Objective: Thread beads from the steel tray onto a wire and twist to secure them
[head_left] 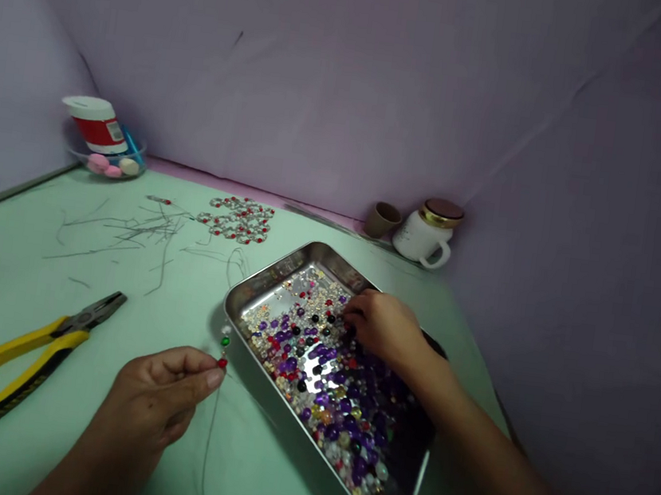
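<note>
My left hand pinches a thin beaded wire between thumb and forefinger, left of the tray. A red bead sits at the fingertips, with a green bead and a clear one above it; the wire's tail hangs down below. My right hand reaches over the far right side of a metal tray, fingers bent together down among the loose beads. These are purple, red, black, clear and yellowish. Whatever its fingertips hold is hidden.
Pliers with yellow-black handles lie at left. Behind are cut wire pieces and a red-beaded wire piece. A clear bowl holding a red-white tub stands back left; a brown cup and white lidded mug stand back right.
</note>
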The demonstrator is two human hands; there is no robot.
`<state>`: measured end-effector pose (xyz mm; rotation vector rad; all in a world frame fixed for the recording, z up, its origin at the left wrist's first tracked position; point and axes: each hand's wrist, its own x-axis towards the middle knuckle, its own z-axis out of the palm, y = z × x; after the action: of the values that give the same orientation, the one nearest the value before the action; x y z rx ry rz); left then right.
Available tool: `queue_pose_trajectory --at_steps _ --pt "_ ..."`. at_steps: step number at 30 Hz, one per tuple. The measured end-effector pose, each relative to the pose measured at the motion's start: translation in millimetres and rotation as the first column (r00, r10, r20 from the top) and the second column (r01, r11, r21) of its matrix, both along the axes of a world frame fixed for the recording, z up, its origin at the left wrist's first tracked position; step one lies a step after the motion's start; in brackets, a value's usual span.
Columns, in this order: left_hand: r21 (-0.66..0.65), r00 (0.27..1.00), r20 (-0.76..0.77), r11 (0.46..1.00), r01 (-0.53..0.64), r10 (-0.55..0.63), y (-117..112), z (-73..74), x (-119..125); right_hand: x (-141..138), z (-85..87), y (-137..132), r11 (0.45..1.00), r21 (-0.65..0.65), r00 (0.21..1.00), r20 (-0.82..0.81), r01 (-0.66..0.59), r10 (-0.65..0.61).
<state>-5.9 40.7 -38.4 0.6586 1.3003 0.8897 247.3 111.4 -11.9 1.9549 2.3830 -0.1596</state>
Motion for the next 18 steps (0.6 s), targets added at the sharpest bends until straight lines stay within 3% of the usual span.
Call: queue_pose_trajectory --at_steps 7,10,12,13,14,15,16,17,18 --pt "0.039 1.0 0.011 0.999 -0.005 0.005 0.5 6.3 3.5 6.4 -12.8 7.0 0.999 0.027 0.995 0.092 -0.034 0.031" --pt "0.058 0.999 0.034 0.998 -0.017 0.015 -0.8 7.9 3.6 6.2 -9.4 6.0 0.998 0.035 0.993 0.113 -0.045 0.041" --pt "0.059 0.999 0.049 0.998 -0.025 0.022 -1.9 8.4 3.9 2.6 2.4 -3.7 0.993 0.121 1.0 -0.026 -0.011 0.015" --pt "0.057 0.998 0.055 0.998 -0.029 0.026 -2.2 8.4 4.2 -1.5 10.4 -12.9 0.982 0.183 0.984 -0.177 0.043 -0.01" --pt "0.056 0.997 0.064 0.998 -0.035 0.032 -2.4 8.6 4.4 -7.4 18.7 -25.1 0.968 0.222 0.924 -0.382 0.112 -0.02" --pt "0.055 0.996 0.074 0.997 -0.045 0.041 -2.3 9.0 4.6 -15.6 26.3 -40.1 0.959 0.211 0.794 -0.607 0.188 -0.022" --pt "0.06 0.995 0.086 0.996 -0.064 0.059 -2.1 10.0 4.7 -25.8 32.1 -57.0 0.955 0.124 0.59 -0.805 0.27 -0.062" --pt "0.073 0.991 0.102 0.993 -0.094 0.086 -1.7 11.9 4.3 -37.7 35.1 -74.9 0.968 -0.05 0.342 -0.93 0.244 -0.134" --pt "0.092 0.986 0.117 0.987 -0.128 0.117 -1.2 14.6 3.5 -50.8 34.9 -92.3 0.962 -0.251 0.1 -0.96 0.105 -0.261"
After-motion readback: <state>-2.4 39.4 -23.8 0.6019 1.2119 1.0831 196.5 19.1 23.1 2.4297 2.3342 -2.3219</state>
